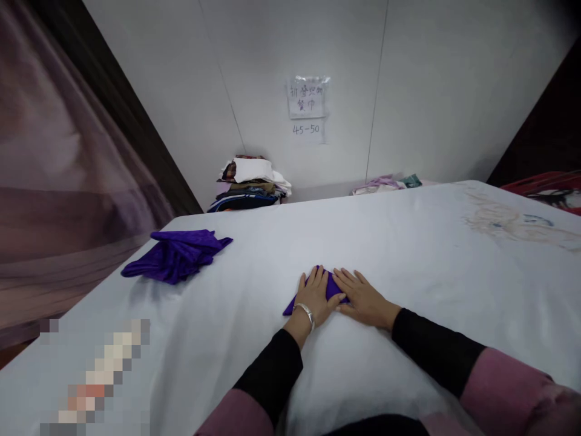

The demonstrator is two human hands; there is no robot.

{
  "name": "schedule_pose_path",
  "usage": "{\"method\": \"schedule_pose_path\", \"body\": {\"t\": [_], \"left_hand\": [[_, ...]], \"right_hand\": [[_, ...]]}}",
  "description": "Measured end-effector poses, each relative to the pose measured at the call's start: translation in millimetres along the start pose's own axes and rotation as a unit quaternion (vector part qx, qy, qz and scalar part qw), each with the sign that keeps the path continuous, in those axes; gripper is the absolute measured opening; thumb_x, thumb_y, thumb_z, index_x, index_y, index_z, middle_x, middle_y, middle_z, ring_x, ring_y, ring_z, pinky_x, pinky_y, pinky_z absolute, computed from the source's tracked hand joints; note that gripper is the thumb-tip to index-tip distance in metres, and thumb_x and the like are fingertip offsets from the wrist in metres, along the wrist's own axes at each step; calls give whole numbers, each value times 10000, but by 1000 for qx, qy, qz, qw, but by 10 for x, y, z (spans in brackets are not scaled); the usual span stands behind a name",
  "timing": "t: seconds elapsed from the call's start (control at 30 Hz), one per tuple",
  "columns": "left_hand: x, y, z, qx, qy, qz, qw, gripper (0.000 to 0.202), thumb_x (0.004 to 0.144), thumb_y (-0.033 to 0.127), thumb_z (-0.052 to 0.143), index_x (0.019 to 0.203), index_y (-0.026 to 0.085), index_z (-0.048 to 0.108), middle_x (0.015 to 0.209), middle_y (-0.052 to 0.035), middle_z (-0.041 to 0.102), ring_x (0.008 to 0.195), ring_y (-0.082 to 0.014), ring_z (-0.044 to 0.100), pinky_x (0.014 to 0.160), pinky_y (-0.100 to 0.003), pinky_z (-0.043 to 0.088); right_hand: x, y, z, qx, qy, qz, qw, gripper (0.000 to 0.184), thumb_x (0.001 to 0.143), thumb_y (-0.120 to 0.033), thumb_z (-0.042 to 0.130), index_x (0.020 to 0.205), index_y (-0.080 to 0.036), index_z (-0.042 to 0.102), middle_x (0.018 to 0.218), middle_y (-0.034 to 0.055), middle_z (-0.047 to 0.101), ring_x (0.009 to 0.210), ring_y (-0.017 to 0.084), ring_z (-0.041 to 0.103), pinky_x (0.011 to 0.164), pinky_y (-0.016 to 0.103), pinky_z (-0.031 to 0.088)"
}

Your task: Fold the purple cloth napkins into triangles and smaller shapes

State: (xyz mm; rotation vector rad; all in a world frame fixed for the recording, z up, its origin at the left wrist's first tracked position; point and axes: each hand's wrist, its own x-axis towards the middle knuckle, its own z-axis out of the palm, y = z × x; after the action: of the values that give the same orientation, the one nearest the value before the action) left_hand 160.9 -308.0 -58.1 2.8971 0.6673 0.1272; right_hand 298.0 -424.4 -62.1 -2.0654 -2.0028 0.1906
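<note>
Folded purple cloth (336, 293) lies on white-covered desk (408, 242), well in from far edge (327, 203). Left hand (314, 298) flat on it, right hand (367, 298) at its right corner; fingers (320, 278) straight, slightly apart. Broad white stretch between cloth and purple bundle (177, 257) near left edge (94, 293).

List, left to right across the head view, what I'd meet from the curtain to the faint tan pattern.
Pink curtain → bunched purple cloth → stacked clothes → left hand, flat on the small purple cloth → right hand → faint tan pattern.
</note>
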Motion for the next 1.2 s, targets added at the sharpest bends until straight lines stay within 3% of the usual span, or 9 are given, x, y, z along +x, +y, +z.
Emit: {"method": "schedule_pose_path", "body": {"t": [0.33,0.5,0.63,0.73,0.8,0.87,1.0,1.2], "left_hand": [[13,7,9,-6,-1,1,1000,751,841,629,236,1402,130,258,1489,-115,203,1372,-276,116,1089,-536,114],[28,20,-12,-9,-10,-5,1000,783,830,660,217,1403,128,259,1486,-124,201,1371,-285,117,1087,-545,101],[40,18,4,2,-8,-6,1000,781,833,658,201,1401,125,262,1489,-121,193,1373,-281,104,1086,-541,90],[51,12,16,11,-5,-7,1000,778,835,655,195,1402,125,258,1489,-121,196,1373,-278,106,1086,-533,91],[58,10,17,17,-9,-6,1000,782,835,657,191,1403,124,253,1489,-122,195,1373,-281,109,1085,-532,98],[63,12,12,28,-15,-7,999,791,833,661,177,1405,120,249,1490,-121,191,1373,-282,107,1085,-530,105],[69,28,-2,61,-20,-15,998,796,839,653,137,1408,106,237,1495,-109,178,1374,-270,107,1087,-516,122],[69,39,-11,72,-21,-15,997,811,835,662,121,1409,100,232,1495,-93,183,1372,-262,121,1085,-517,145]], "right_hand": [[-353,147,-63,-4,-13,-24,1000,744,873,-602,321,1451,-237,28,1498,70,123,1363,267,112,1097,499,111],[-535,171,-153,8,-32,-1,999,724,880,-590,323,1450,-237,51,1500,60,103,1365,260,103,1100,503,86],[-667,232,-241,78,-39,19,996,709,877,-576,356,1448,-236,107,1497,49,146,1364,255,117,1107,494,70],[-768,288,-299,197,29,114,973,609,892,-534,357,1419,-249,251,1472,38,261,1334,239,245,1090,457,209],[-807,300,-331,272,114,199,935,519,888,-510,379,1335,-249,416,1384,58,424,1229,240,422,1008,432,358],[-807,284,-358,309,178,237,904,413,868,-484,427,1171,-243,570,1211,69,578,1070,240,546,902,415,445],[-707,196,-393,311,196,192,910,248,855,-391,484,938,-232,656,964,46,652,878,202,591,765,355,474],[-534,113,-327,251,184,106,944,165,839,-266,537,978,-259,627,928,23,636,860,177,565,751,329,462]]}}
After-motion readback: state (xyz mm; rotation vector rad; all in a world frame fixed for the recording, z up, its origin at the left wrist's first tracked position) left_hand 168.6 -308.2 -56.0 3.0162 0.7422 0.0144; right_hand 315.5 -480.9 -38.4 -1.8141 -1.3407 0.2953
